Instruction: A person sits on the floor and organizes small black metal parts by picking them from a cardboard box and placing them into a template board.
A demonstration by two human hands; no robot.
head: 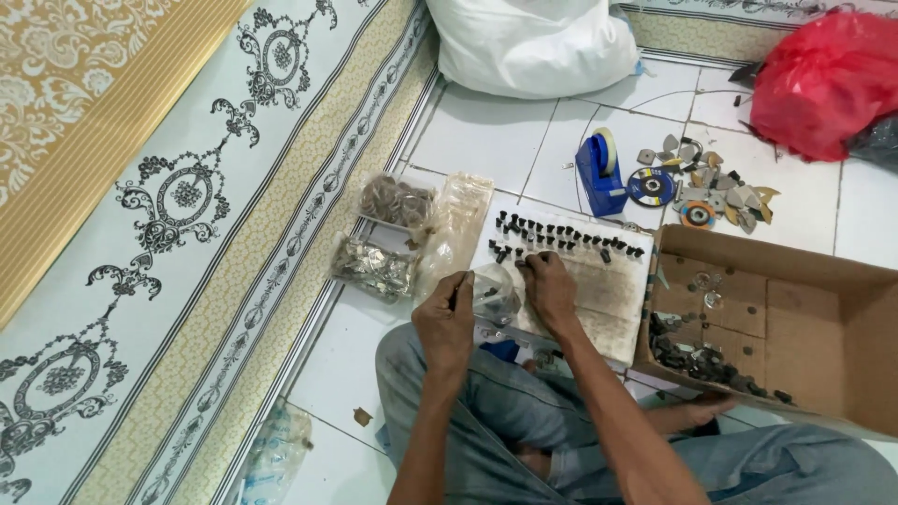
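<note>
Clearly the floor is crowded, and most of the risk comes from that. Furthest left, two clear packets of small metal parts [385, 234] lie at the edge of the patterned mat [187, 196], with an empty clear sleeve [458, 224] just beside them; a knee or elbow could scatter them onto the tiles.

Next, the left hand [445, 323] is closed around a small clear bag [493, 292], pinching its mouth. I judge the bag could slip or tip and spill whatever is inside, since it hangs over the edge of the white board [599, 290].

On that board, rows of small dark pieces [561, 238] stand close together. The right hand [547, 285] rests on it with its fingertips pinched at one piece in the nearer row; whether it has the piece firmly I cannot tell. A careless sweep of the wrist would likely topple the neighbours.

Further right, a blue tape dispenser [599, 173], loose discs and scraps [702, 187] lie on the tiles, and a cardboard box [795, 327] with more dark pieces touches the board; nudging it could jolt the rows.
</note>
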